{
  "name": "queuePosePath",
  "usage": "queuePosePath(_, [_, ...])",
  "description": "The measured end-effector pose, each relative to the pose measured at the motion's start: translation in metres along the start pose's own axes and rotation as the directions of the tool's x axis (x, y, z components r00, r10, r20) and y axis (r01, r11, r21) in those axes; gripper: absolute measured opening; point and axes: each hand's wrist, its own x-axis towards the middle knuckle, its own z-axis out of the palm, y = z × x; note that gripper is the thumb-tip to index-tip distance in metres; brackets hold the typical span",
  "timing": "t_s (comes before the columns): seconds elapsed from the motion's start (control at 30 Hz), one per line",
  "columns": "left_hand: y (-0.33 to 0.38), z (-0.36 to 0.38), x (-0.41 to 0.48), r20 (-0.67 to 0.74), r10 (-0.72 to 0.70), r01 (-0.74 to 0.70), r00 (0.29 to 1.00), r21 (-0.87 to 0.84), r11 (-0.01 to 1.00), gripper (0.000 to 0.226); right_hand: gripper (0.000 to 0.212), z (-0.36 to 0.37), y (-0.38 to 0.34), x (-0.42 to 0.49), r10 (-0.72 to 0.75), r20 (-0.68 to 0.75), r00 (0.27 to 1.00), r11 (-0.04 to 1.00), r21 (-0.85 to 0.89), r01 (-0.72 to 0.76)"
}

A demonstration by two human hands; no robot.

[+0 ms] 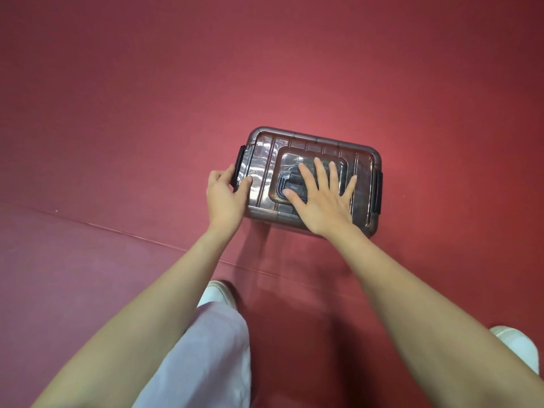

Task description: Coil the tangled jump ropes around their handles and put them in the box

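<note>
Right hand (321, 198) lies flat on the box (265, 160) on red floor (147, 113).

Count from the head view:
- box (362, 160): 1, tinted, mid-scene. lid (265, 160): 1, on it.
- side latches: 2, left latch (239, 164) and right latch (378, 192), one at each end.
- carry handle (287, 184): 1, at lid centre.
- hands: 2, left hand (225, 195) at the box's left end, right hand (322, 198) on the lid.
- forearms: 2, both bare.
- white shoes: 2, left shoe (219, 293) near centre, right shoe (518, 346) near right edge.
- trouser leg (206, 357): 1 showing, pale, near centre.
- floor seam (117, 229): 1, running from the left towards the near side of the box.
- Contents under the lid: too murky to count.
</note>
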Motion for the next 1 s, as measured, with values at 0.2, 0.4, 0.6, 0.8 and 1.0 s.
queuePosePath(0.2, [0.005,0.004,-0.001,0.007,0.133,-0.128,0.991,0.318,0.939,0.042,0.069,-0.003,-0.002,-0.001,-0.011,-0.002,1.0,0.999,0.031,0.011])
queuePosePath(0.4, [0.017,0.031,-0.023,0.335,0.132,-0.332,0.933,0.661,0.673,0.093,0.061,-0.009,0.038,-0.025,0.09,-0.128,0.988,0.996,-0.012,-0.092])
queuePosePath(0.6, [0.03,0.038,-0.008,0.43,0.118,-0.402,0.895,0.661,0.634,0.104,0.054,-0.012,0.062,-0.029,0.113,-0.159,0.981,0.993,0.053,-0.106])
queuePosePath(0.8, [0.059,0.071,-0.031,0.553,0.119,-0.488,0.825,0.589,0.644,0.087,0.057,-0.021,0.113,-0.049,0.163,-0.136,0.977,0.986,0.062,-0.156])
queuePosePath(1.0, [0.093,0.089,-0.048,0.624,-0.063,-0.389,0.779,0.559,0.732,0.089,0.059,-0.04,0.141,-0.069,0.201,-0.008,0.979,0.977,0.072,-0.2])
